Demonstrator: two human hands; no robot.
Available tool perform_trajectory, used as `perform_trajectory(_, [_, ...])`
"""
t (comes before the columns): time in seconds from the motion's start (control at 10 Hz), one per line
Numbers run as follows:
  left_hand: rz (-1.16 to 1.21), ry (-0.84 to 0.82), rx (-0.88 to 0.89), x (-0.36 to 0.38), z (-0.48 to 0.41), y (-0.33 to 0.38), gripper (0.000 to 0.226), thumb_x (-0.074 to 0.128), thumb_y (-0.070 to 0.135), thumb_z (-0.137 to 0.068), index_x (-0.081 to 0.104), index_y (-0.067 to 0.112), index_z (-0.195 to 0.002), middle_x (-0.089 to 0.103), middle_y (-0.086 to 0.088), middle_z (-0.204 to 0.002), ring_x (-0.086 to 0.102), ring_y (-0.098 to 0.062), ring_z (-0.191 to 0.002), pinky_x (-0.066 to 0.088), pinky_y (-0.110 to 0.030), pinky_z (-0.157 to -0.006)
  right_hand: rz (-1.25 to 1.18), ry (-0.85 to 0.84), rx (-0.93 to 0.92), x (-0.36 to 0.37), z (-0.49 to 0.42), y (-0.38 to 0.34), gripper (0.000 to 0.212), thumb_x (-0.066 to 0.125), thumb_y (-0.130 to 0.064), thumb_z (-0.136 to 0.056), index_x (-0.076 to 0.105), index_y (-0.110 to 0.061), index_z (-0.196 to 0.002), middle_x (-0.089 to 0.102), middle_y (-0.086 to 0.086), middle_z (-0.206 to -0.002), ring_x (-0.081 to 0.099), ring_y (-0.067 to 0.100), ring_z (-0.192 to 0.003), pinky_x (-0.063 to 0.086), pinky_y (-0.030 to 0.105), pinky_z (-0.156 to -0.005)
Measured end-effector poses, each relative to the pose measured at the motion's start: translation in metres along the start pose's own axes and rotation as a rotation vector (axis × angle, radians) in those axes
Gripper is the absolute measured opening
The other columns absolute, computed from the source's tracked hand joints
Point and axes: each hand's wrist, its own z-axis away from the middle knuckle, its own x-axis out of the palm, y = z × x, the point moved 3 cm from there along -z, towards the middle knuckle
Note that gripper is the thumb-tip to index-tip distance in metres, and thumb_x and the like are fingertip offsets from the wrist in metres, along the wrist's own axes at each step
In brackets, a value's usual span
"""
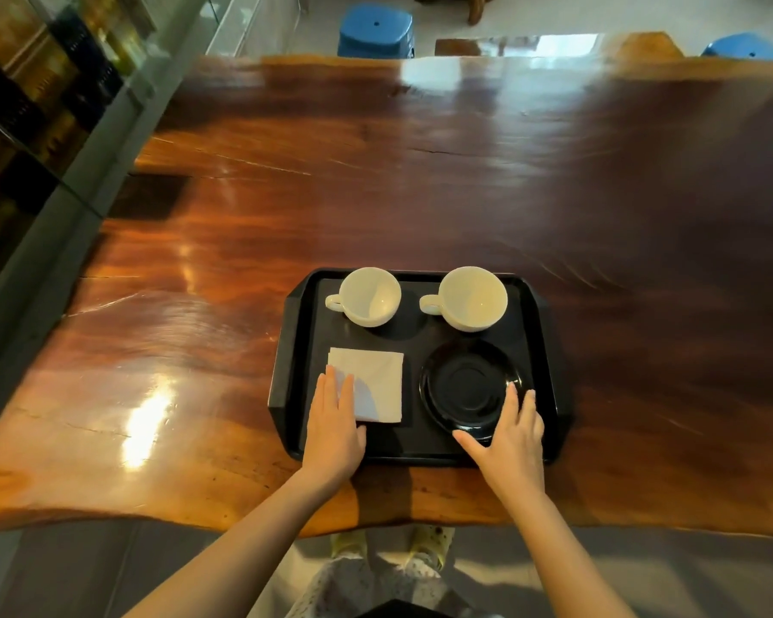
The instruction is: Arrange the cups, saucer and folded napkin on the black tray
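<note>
A black tray (550, 350) lies near the front edge of a wooden table. Two white cups stand upright at its back, the left cup (367, 296) and the right cup (471, 298), handles pointing left. A folded white napkin (376, 381) lies front left on the tray. A black saucer (467, 388) sits front right. My left hand (333, 421) rests flat with its fingers on the napkin's near left corner. My right hand (509, 432) is spread over the saucer's near right rim, fingers touching it, thumb at the rim's front.
The glossy wooden table (286, 216) stretches far beyond the tray. A glass panel (41, 127) runs along its left side. Blue stools (376, 31) stand past the far edge. My feet show below the near edge.
</note>
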Motion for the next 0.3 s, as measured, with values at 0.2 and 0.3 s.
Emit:
perform_trajectory(0.2, [-0.267,-0.316,-0.014,-0.06,-0.014,0.039,0.054,0.048,0.032,-0.093,0.031,0.017,-0.142,0.032,-0.01,-0.151,0.031,-0.031,-0.138,0.032,-0.05,-0.109,0.266,-0.286,-0.135,-0.051,-0.034,-0.045,0.083,0.056,-0.054,-0.084,0.02,-0.012,-0.146,0.023,0.012,-0.153,0.02,0.033,-0.14,0.03,0.045,-0.111])
perform_trajectory(0.3, [-0.278,-0.472,0.106,-0.101,-0.03,0.073,0.053,0.046,0.039,-0.093,0.04,0.013,-0.138,0.047,-0.007,-0.142,0.046,-0.027,-0.128,0.041,-0.039,-0.101,0.329,-0.543,-0.143,-0.084,-0.052,-0.074,0.076,0.05,-0.056,-0.087,0.032,-0.008,-0.142,0.037,0.013,-0.147,0.036,0.032,-0.133,0.033,0.042,-0.107])
